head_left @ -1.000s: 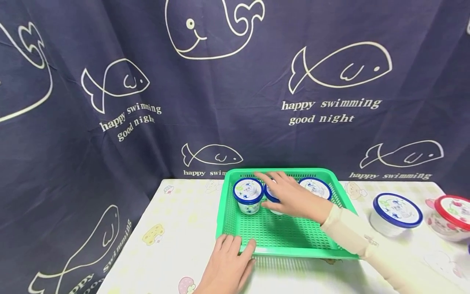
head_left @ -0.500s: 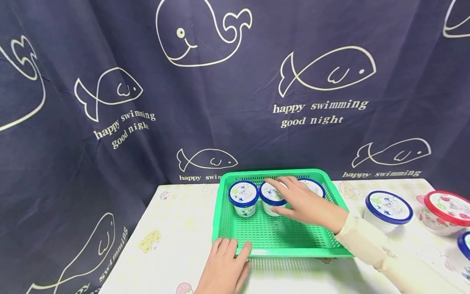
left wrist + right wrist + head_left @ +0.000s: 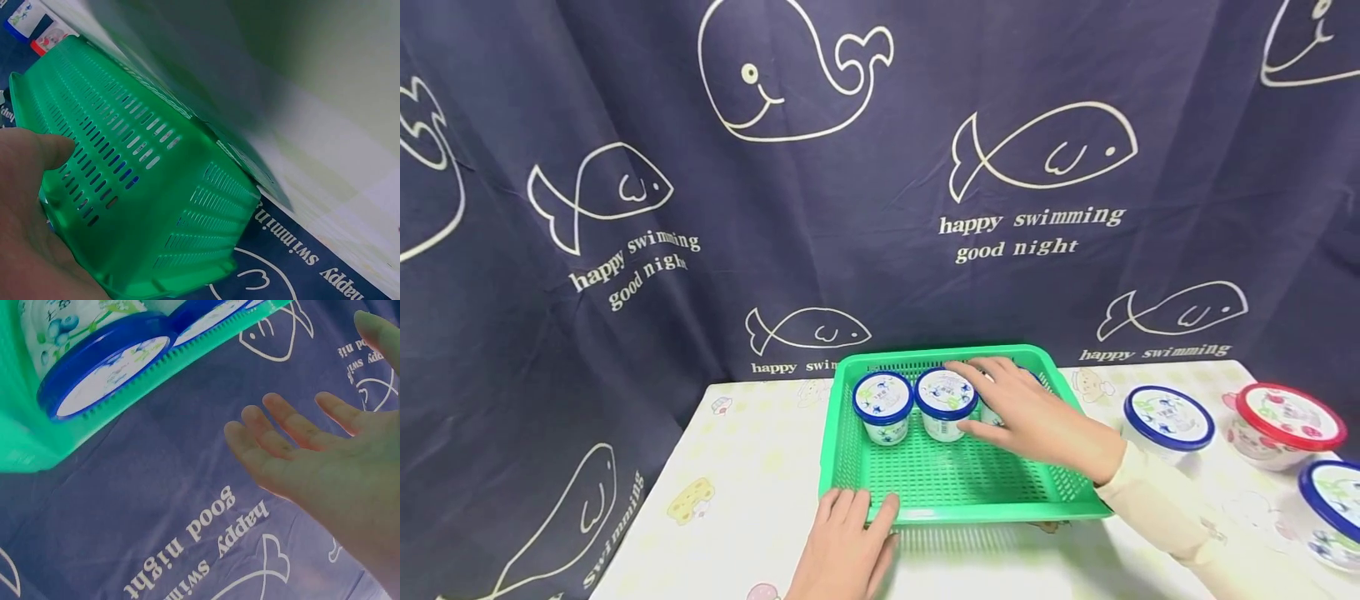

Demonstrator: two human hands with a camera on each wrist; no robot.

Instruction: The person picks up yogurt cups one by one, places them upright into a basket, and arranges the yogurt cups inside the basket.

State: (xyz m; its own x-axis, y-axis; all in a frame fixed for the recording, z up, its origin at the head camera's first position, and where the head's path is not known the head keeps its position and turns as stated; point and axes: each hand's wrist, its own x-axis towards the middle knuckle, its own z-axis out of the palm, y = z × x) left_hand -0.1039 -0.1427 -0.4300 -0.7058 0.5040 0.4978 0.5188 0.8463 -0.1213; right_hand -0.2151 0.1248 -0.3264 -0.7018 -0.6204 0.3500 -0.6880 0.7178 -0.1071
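A green plastic basket (image 3: pixel 925 496) with slotted walls holds three white tubs with blue lids in a row along its far side: a left tub (image 3: pixel 883 398), a middle tub (image 3: pixel 946 393) and a right tub (image 3: pixel 991 414), the last largely covered by my right hand. Blueberry prints show on one tub (image 3: pixel 59 328) in the right wrist view. My left hand (image 3: pixel 846 542) grips the basket's near rim at the left corner, thumb on the outer wall. Over the right tub, my right hand (image 3: pixel 1041 421) has its fingers spread and loosely extended, with nothing in its grasp.
Right of the basket stand a blue-lidded tub (image 3: pixel 1168 421), a red-lidded tub (image 3: pixel 1288 421) and another blue-lidded tub (image 3: pixel 1333 508) at the view's edge. A patterned cloth (image 3: pixel 752 483) covers the table. A dark blue curtain (image 3: pixel 820 225) hangs right behind.
My right hand has come off the middle tub and moved right, uncovering its lid. My left hand stays on the rim. The head view has turned slightly right.
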